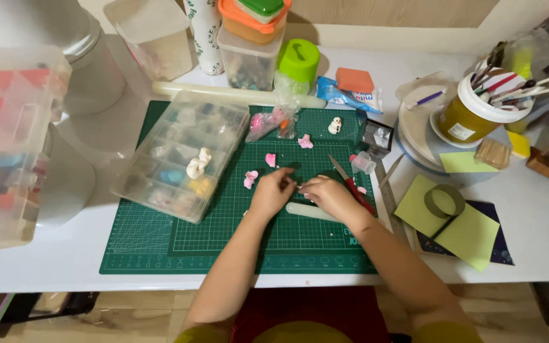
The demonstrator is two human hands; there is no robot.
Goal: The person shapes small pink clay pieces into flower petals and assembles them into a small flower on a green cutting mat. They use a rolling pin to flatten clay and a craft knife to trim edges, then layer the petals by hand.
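both hands, left hand (272, 192) and right hand (329, 195), meet over green mat (160, 248); item pinched too small, grip unclear.

You see the scene through one camera only, worn on your head, looking steeply down and forward at the dark green gridded cutting mat (160, 248) on the white table (541, 254). The mat fills the middle of the view at arm's reach. Beyond the mat the view ends at the wall; below it, your forearms and lap enter the frame.
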